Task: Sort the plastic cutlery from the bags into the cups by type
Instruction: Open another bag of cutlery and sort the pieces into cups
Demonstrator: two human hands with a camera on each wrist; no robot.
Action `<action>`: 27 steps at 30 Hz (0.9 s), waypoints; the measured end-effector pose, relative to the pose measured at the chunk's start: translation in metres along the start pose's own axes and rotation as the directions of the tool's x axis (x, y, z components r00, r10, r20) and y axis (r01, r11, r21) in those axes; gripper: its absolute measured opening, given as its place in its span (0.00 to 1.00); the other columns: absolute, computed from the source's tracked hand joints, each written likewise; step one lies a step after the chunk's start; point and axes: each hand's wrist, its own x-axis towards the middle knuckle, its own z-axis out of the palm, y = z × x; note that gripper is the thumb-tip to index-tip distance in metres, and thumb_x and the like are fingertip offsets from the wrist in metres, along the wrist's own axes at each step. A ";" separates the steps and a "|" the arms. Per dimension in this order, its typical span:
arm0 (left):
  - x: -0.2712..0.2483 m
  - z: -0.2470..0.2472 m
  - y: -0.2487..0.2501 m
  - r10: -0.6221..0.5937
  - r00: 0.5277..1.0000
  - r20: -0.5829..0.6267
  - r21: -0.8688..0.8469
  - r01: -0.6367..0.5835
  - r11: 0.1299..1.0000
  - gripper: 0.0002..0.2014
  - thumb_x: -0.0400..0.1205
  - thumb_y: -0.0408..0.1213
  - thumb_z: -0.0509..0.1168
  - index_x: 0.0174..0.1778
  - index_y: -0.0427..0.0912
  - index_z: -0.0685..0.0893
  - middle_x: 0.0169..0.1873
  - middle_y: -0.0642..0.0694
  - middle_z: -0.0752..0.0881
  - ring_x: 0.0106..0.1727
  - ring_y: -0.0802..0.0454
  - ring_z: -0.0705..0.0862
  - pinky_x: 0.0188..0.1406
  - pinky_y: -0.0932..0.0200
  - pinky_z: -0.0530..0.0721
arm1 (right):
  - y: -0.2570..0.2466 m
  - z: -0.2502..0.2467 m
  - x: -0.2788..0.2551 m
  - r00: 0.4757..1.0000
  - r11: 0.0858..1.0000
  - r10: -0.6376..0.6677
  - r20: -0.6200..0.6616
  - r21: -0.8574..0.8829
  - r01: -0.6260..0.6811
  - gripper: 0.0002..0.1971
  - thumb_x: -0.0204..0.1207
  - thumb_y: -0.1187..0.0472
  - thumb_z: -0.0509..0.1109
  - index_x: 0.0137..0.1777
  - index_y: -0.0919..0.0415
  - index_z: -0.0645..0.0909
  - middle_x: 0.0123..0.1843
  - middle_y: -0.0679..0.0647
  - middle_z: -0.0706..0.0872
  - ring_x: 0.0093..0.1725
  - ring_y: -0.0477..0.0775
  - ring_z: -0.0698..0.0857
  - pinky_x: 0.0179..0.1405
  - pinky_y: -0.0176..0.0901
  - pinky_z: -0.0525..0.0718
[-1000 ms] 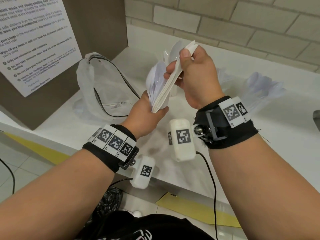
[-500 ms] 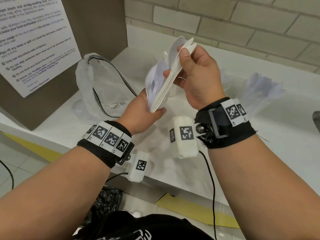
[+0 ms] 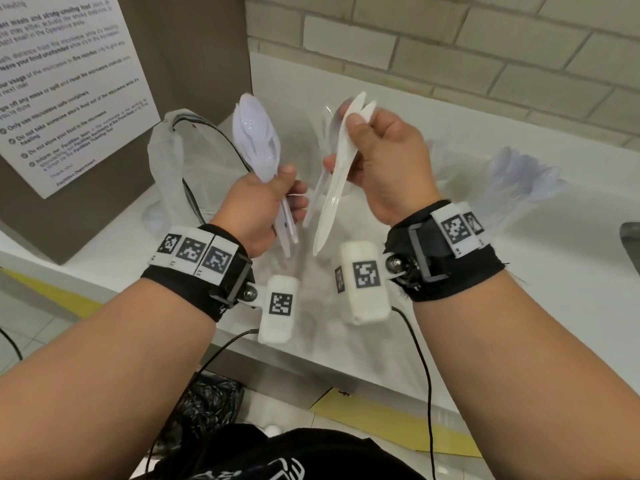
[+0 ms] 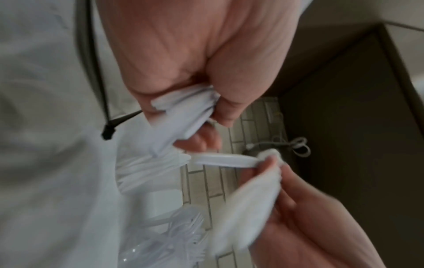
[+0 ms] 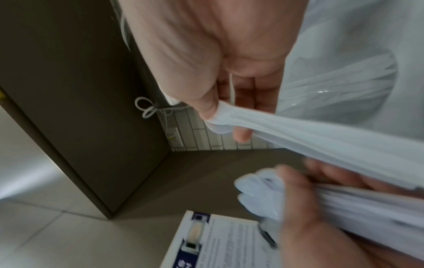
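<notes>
In the head view my left hand (image 3: 289,188) grips a bundle of white plastic spoons (image 3: 254,140) by the handles, bowls pointing up and away. My right hand (image 3: 348,133) pinches a few white plastic knives (image 3: 337,181), held upright a short gap to the right of the spoons. The left wrist view shows the spoon handles (image 4: 183,116) squeezed in my curled fingers. The right wrist view shows the knives (image 5: 309,134) between thumb and fingers. A clear cup of spoons (image 3: 519,181) stands on the white counter (image 3: 519,289) at right. A clear cup of forks (image 4: 181,235) stands beyond the hands.
A crumpled clear plastic bag (image 3: 166,168) with a black cord lies on the counter at left. A brown cabinet with a printed notice (image 3: 69,88) rises at far left. A brick wall (image 3: 450,39) backs the counter. Below lies tiled floor with yellow tape.
Both hands held one joined bundle before. They have now pulled apart: the left hand moved left with the spoons, and the right hand keeps the knives.
</notes>
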 end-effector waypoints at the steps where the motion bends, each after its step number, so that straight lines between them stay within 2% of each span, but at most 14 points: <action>1: -0.001 0.002 0.002 0.014 0.998 0.067 0.026 -0.016 1.000 0.07 0.87 0.38 0.59 0.50 0.39 0.80 0.37 0.44 0.87 0.35 0.49 0.87 0.33 0.55 0.87 | 0.006 0.003 -0.002 0.999 0.998 0.023 0.028 -0.050 -0.022 0.11 0.84 0.65 0.62 0.61 0.69 0.81 0.42 0.58 0.81 0.29 0.54 0.84 0.42 0.58 0.90; 3: -0.004 0.004 0.002 0.028 0.984 0.178 0.084 -0.044 0.996 0.10 0.87 0.38 0.58 0.53 0.35 0.80 0.41 0.41 0.88 0.42 0.45 0.89 0.40 0.49 0.89 | 0.015 0.008 -0.003 0.997 0.993 0.046 0.058 -0.112 -0.039 0.11 0.84 0.64 0.62 0.61 0.68 0.81 0.42 0.60 0.81 0.28 0.55 0.85 0.42 0.67 0.88; 4: -0.006 0.004 0.001 0.028 0.980 0.198 0.101 -0.049 0.994 0.10 0.87 0.37 0.58 0.52 0.35 0.80 0.40 0.42 0.88 0.41 0.46 0.89 0.40 0.49 0.88 | 0.017 0.009 -0.003 0.997 0.992 0.051 0.063 -0.123 -0.043 0.11 0.84 0.64 0.62 0.61 0.67 0.81 0.44 0.60 0.81 0.28 0.54 0.86 0.40 0.66 0.88; 6: -0.007 0.001 0.000 0.028 0.982 0.185 0.122 -0.051 0.991 0.09 0.87 0.36 0.59 0.50 0.34 0.79 0.35 0.45 0.89 0.36 0.49 0.89 0.37 0.53 0.88 | 0.021 0.010 -0.001 0.995 0.989 0.056 0.085 -0.139 -0.043 0.10 0.84 0.64 0.62 0.60 0.67 0.81 0.46 0.61 0.80 0.30 0.55 0.86 0.39 0.58 0.90; 9: -0.008 -0.003 -0.004 0.040 0.990 0.137 0.154 -0.061 0.986 0.05 0.86 0.34 0.60 0.46 0.39 0.79 0.35 0.49 0.89 0.34 0.53 0.86 0.37 0.57 0.87 | 0.024 0.008 0.004 0.989 0.981 0.070 0.130 -0.189 -0.045 0.09 0.84 0.64 0.63 0.56 0.70 0.81 0.47 0.63 0.80 0.35 0.60 0.87 0.42 0.58 0.91; 11: -0.007 -0.007 -0.005 0.080 0.994 0.074 0.175 -0.092 0.980 0.05 0.86 0.33 0.60 0.46 0.41 0.79 0.35 0.48 0.85 0.33 0.55 0.83 0.34 0.59 0.85 | 0.017 0.002 0.013 0.995 0.977 0.061 0.079 -0.207 -0.043 0.08 0.84 0.64 0.63 0.55 0.69 0.81 0.47 0.62 0.82 0.32 0.57 0.88 0.39 0.54 0.91; 14: -0.005 -0.012 -0.004 0.070 0.997 0.036 0.151 -0.075 0.986 0.04 0.87 0.36 0.60 0.48 0.42 0.79 0.33 0.49 0.81 0.31 0.56 0.82 0.33 0.60 0.84 | -0.007 -0.012 0.039 0.987 0.985 -0.118 -0.108 -0.136 0.103 0.05 0.83 0.65 0.63 0.49 0.58 0.81 0.43 0.58 0.87 0.34 0.53 0.88 0.40 0.52 0.91; 17: -0.004 -0.014 -0.004 0.010 0.999 0.039 0.098 -0.014 0.995 0.05 0.86 0.39 0.61 0.47 0.42 0.79 0.31 0.49 0.81 0.29 0.55 0.82 0.32 0.59 0.85 | -0.020 -0.023 0.072 0.901 0.941 -0.338 -0.270 -0.115 0.319 0.04 0.83 0.63 0.63 0.50 0.58 0.79 0.38 0.55 0.87 0.37 0.51 0.89 0.46 0.58 0.91; 19: -0.005 -0.013 -0.006 -0.022 0.998 0.061 0.080 0.017 0.997 0.06 0.86 0.40 0.61 0.48 0.42 0.78 0.30 0.50 0.81 0.29 0.55 0.81 0.31 0.58 0.83 | -0.014 -0.021 0.089 0.858 0.909 -0.415 -0.304 -0.182 0.375 0.03 0.80 0.60 0.64 0.48 0.54 0.79 0.37 0.52 0.89 0.38 0.53 0.90 0.47 0.64 0.89; 21: -0.006 -0.012 -0.009 -0.039 0.997 0.073 0.084 0.033 0.996 0.06 0.86 0.40 0.62 0.49 0.41 0.78 0.30 0.49 0.81 0.30 0.54 0.80 0.31 0.58 0.83 | -0.002 -0.017 0.104 0.855 0.896 -0.431 -0.290 -0.252 0.366 0.04 0.79 0.60 0.65 0.45 0.48 0.77 0.36 0.52 0.89 0.38 0.55 0.90 0.45 0.64 0.89; 23: -0.007 -0.013 -0.012 -0.050 0.996 0.073 0.086 0.043 0.995 0.06 0.85 0.40 0.62 0.48 0.41 0.78 0.30 0.49 0.81 0.30 0.54 0.80 0.31 0.57 0.83 | 0.012 -0.012 0.116 0.877 0.897 -0.400 -0.267 -0.313 0.314 0.08 0.79 0.60 0.66 0.42 0.46 0.75 0.34 0.50 0.87 0.37 0.56 0.90 0.44 0.62 0.89; 25: -0.006 -0.014 -0.013 -0.058 0.996 0.070 0.094 0.052 0.994 0.06 0.85 0.40 0.63 0.49 0.41 0.79 0.30 0.49 0.81 0.30 0.53 0.80 0.32 0.56 0.82 | 0.024 -0.008 0.128 0.913 0.893 -0.330 -0.238 -0.393 0.220 0.07 0.78 0.58 0.68 0.41 0.49 0.75 0.33 0.49 0.86 0.37 0.58 0.89 0.42 0.62 0.89; 27: -0.006 -0.016 -0.013 -0.065 0.996 0.068 0.093 0.058 0.994 0.07 0.85 0.41 0.63 0.50 0.40 0.78 0.30 0.49 0.81 0.30 0.53 0.80 0.32 0.56 0.82 | 0.033 -0.010 0.138 0.952 0.866 -0.222 -0.209 -0.492 0.094 0.09 0.75 0.49 0.72 0.42 0.52 0.77 0.36 0.48 0.86 0.40 0.57 0.90 0.45 0.59 0.89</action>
